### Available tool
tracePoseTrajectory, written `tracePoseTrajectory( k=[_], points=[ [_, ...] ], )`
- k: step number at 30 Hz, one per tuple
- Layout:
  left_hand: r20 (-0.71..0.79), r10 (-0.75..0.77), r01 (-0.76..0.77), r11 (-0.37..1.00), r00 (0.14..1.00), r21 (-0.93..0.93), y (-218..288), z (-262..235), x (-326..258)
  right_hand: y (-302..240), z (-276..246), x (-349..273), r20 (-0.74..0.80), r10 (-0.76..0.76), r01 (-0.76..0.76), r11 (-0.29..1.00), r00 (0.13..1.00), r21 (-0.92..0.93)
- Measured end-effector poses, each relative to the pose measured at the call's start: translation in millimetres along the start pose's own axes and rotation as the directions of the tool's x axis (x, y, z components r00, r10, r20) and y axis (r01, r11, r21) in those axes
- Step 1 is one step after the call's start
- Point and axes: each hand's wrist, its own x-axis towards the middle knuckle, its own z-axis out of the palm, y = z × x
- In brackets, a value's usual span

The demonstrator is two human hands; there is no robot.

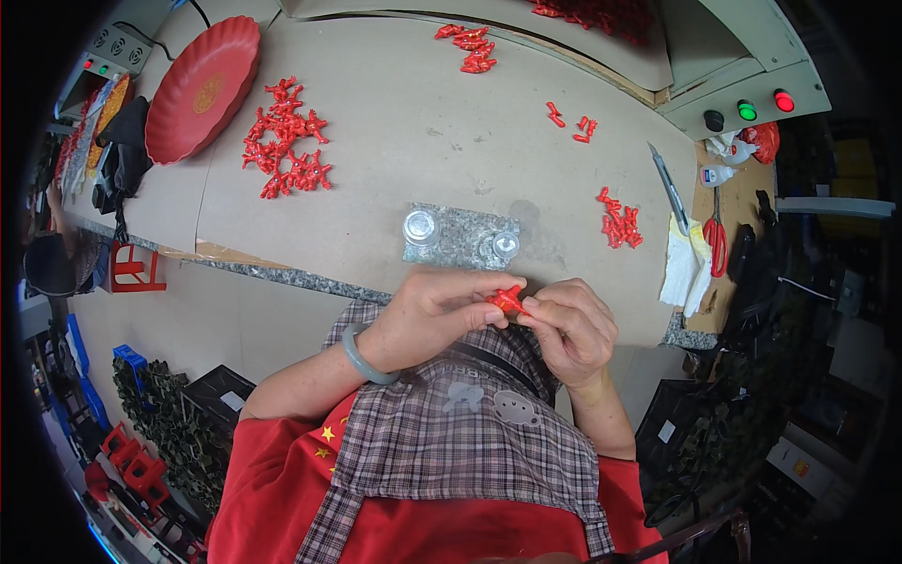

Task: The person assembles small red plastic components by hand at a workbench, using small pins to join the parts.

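Close to the table's front edge, a small red plastic figure [507,301] is pinched between both hands. My left hand [442,303], with a pale bangle at its wrist, grips it from the left. My right hand [575,324] has thumb and finger closed on its right side; the fingers hide much of its shape. Just beyond lies a speckled grey stone slab [460,235] bearing two small round clear dishes. To the right is a group of small red pieces [620,224]. Farther off lie a few more red pieces [584,130].
A large group of red figures [287,141] lies left, beside a scalloped red tray [202,94]. Another red group [470,49] is at the back. Rightward are a craft knife [667,183], red-handled scissors [716,246], a glue bottle [717,176] and a machine with buttons [752,108].
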Motion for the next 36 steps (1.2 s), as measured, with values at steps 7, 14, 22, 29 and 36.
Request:
tracePoseTrajectory(
  k=[7,14,22,29,36],
  points=[
    [0.041,-0.029,0.030,0.999,0.999,-0.029,0,1,5,-2,-6,1,0.005,0.010,-0.010,0.999,1.000,-0.044],
    [0.008,-0.171,0.171,0.983,0.985,-0.071,9,-1,-1,-2,-34,4,-0.065,0.310,-0.307,0.950,0.949,0.051],
    [0.039,-0.092,0.098,0.978,0.995,-0.186,9,2,9,53,-124,-26,-0.345,0.360,-0.491,0.499,0.867,-0.714],
    [0.087,-0.091,0.109,0.966,0.992,-0.234,8,10,12,71,-134,-41,-0.354,0.539,-0.608,0.420,0.764,-0.674],
    [0.098,-0.108,0.129,0.963,0.989,-0.235,9,9,13,68,-143,-38,-0.390,0.357,-0.523,0.464,0.849,-0.715]
  ],
)
